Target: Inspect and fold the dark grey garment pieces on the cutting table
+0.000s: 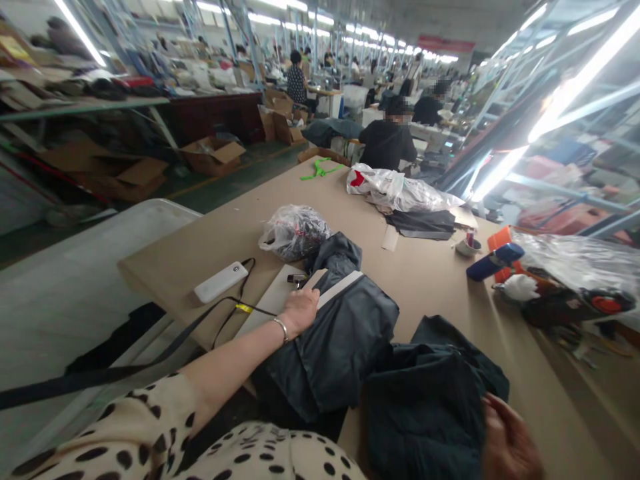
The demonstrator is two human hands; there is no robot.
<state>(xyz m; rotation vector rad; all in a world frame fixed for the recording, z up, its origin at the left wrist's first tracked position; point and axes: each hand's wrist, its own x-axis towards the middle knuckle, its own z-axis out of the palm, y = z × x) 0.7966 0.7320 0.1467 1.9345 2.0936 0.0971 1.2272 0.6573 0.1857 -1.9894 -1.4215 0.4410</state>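
My left hand [300, 311], with a bangle at the wrist, is closed over the near end of a pale flat strip [340, 289] that lies on dark grey fabric [330, 360]. A small dark and metal piece [297, 279] shows just beyond the knuckles; its kind is unclear. At the lower right, my right hand [510, 437] is curled at the edge of a bunched dark green cloth [425, 407] and seems to grip it. That hand is slightly blurred, and its fingertips are partly hidden.
On the brown table [200, 233] lie a white power bank [221, 283], a bag of dark items [295, 232], green ties [321, 169] and a plastic-wrapped bundle [400, 190]. To the right are a blue cylinder [495, 261] and a small bowl [469, 247]. Co-workers sit beyond.
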